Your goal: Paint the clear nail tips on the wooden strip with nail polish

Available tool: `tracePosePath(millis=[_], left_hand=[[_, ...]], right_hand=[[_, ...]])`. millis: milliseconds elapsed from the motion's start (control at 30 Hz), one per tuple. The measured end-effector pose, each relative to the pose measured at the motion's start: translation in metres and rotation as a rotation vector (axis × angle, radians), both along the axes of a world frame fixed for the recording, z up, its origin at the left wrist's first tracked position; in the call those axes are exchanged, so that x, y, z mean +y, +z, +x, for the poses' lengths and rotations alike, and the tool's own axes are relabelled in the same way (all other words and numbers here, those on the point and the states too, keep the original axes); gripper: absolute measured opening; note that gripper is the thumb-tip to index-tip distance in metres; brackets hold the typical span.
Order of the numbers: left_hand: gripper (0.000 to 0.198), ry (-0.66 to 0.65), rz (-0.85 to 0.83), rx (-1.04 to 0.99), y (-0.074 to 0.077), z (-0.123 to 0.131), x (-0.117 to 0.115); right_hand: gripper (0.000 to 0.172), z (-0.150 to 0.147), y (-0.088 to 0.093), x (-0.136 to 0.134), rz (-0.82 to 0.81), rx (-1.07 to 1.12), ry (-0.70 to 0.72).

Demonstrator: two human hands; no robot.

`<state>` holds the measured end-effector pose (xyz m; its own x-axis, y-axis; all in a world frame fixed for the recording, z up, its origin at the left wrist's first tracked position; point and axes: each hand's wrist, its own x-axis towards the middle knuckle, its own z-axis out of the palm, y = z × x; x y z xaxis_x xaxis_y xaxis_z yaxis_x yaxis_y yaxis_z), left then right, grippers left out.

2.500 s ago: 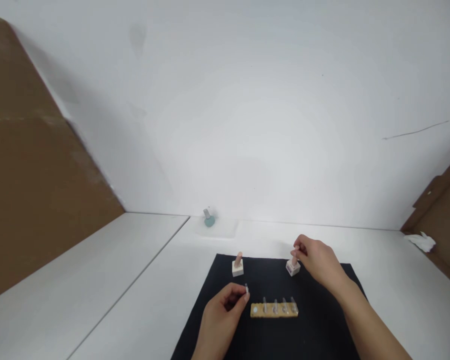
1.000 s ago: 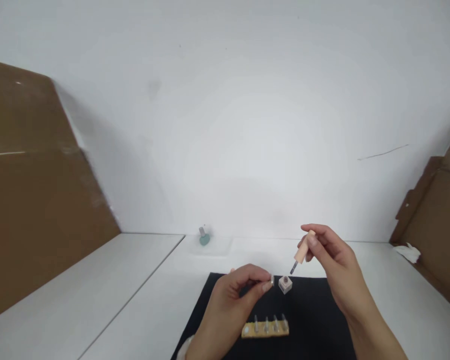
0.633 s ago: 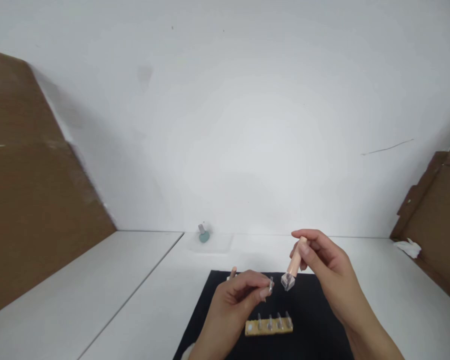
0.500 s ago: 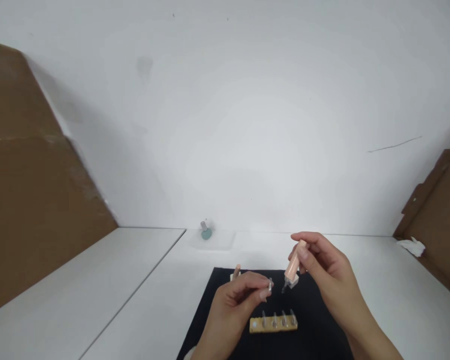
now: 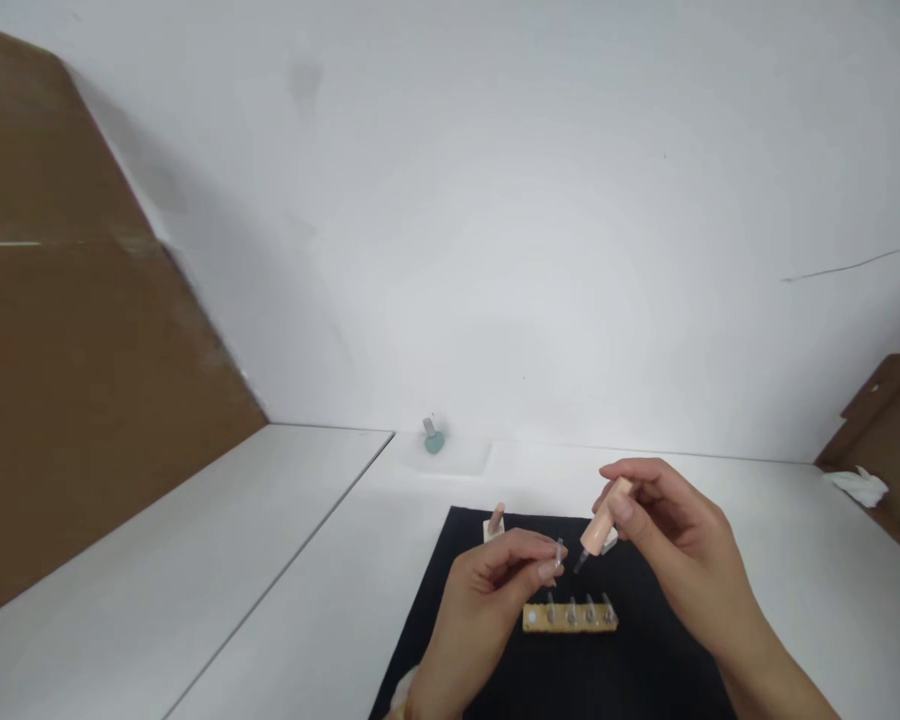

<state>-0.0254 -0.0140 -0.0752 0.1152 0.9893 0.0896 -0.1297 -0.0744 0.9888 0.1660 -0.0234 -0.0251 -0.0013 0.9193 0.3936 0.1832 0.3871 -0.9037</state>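
Note:
My left hand (image 5: 484, 600) is closed in a pinch on a small clear false nail tip (image 5: 559, 553), which sticks up from the fingertips. Between the fingers of my right hand (image 5: 679, 550) is the peach cap of a nail polish brush (image 5: 600, 525). Its bristle end points down and left, a small gap away from the nail tip. Just below both hands, a yellow strip stand (image 5: 562, 622) carries several upright clear nail tips and a white dot at its left end. A pale block (image 5: 610, 541) shows partly behind the cap.
A black mat (image 5: 592, 675) lies under the hands on the white table (image 5: 300, 580). A bottle with a brownish cap (image 5: 496, 518) stands behind my left hand. Farther back are a teal bottle (image 5: 434, 441) and, at right, a crumpled white tissue (image 5: 859, 487). Brown panels flank the table.
The view has shifted, so the scene sits higher and further right. The brush has come slightly closer to the nail tip. Both hands keep their holds.

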Motion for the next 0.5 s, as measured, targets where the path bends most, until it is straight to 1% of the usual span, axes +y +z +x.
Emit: tracePosePath(millis=[100,233,333,500], left_hand=[[0.009,0.01,0.004,0.038,-0.004,0.002,-0.003],[0.007,0.039,0.076,0.044,-0.01,0.004,-0.006],[0.008,0.068,0.11,0.042,-0.011,0.005,-0.008],[0.011,0.104,0.123,0.109,-0.011,0.003,-0.008]], right_hand=[[0.025,-0.002,0.001,0.0,-0.008,-0.032,0.007],[0.022,-0.005,0.001,-0.001,0.005,-0.077,-0.033],[0.022,-0.006,0.001,-0.001,0.007,-0.078,-0.053],[0.021,-0.008,-0.001,-0.002,0.029,-0.086,-0.052]])
